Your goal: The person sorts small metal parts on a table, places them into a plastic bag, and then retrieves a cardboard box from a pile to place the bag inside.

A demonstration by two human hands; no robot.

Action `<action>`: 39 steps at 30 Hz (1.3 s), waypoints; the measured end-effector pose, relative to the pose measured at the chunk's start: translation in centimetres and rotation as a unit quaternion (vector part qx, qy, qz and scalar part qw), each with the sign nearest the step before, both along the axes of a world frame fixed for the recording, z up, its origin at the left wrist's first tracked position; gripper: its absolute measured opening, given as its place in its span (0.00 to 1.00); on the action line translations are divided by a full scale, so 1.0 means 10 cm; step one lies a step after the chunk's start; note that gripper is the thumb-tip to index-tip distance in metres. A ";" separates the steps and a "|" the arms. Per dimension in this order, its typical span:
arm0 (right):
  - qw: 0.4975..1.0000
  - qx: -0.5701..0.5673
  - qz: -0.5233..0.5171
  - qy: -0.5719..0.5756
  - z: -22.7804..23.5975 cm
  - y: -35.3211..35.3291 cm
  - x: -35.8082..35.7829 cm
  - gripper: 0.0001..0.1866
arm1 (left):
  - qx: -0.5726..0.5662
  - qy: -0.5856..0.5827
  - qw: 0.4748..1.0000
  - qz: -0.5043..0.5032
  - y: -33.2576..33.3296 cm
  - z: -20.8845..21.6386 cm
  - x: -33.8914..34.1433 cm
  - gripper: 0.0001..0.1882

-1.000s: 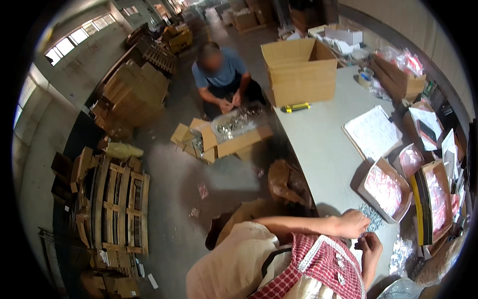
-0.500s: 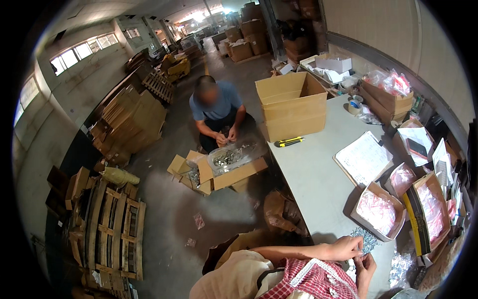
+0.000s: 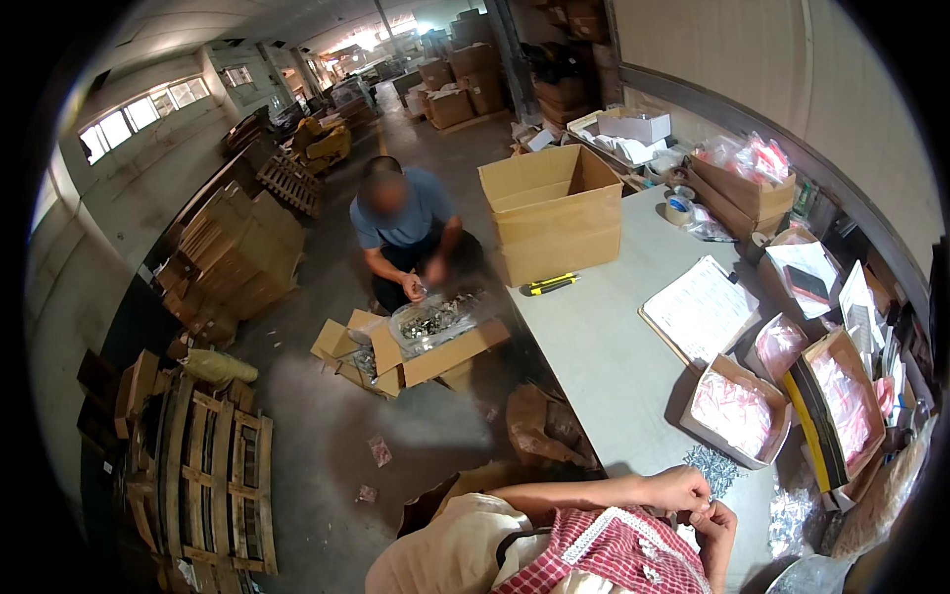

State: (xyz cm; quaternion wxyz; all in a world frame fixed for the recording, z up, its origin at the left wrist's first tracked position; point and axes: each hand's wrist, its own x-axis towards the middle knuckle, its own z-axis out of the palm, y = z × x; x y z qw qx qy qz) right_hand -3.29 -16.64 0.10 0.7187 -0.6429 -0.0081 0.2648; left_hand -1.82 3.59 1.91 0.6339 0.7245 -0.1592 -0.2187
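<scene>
My left hand (image 3: 679,491) reaches across from the left, its fingers closed in a pinch. Right against it is my right hand (image 3: 714,527), fingers also bent together. The fingertips of both meet at something too small to make out. Just beyond them, a loose pile of small grey metal pieces (image 3: 714,469), screw-like in shape, lies on the pale table (image 3: 594,337). An open cardboard box of clear and pink plastic packets (image 3: 734,410) stands behind the pile.
More open boxes, including a black-and-yellow one (image 3: 829,421), crowd the right side. A clipboard with paper (image 3: 701,309), a yellow-black utility knife (image 3: 549,284) and a large carton (image 3: 559,228) sit farther off. A co-worker (image 3: 406,223) crouches left of the table by a box of metal parts (image 3: 455,364).
The whole view has shifted slightly. My hands have drawn back a little from the metal pile, still together. The co-worker's hands have moved apart, one blurred.
</scene>
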 end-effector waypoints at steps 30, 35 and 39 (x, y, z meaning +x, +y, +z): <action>0.972 -0.079 -0.107 -0.195 0.15 0.30 -0.15 0.08 | -0.054 -0.044 0.983 0.172 -0.05 -0.03 -0.10 0.09; 0.972 -0.044 -0.165 -0.159 0.28 0.28 -0.14 0.05 | -0.107 -0.005 0.979 0.171 -0.10 -0.02 -0.06 0.07; 0.961 -0.129 -0.169 -0.175 0.16 0.19 -0.03 0.06 | -0.082 0.043 0.986 0.137 -0.11 -0.10 0.05 0.07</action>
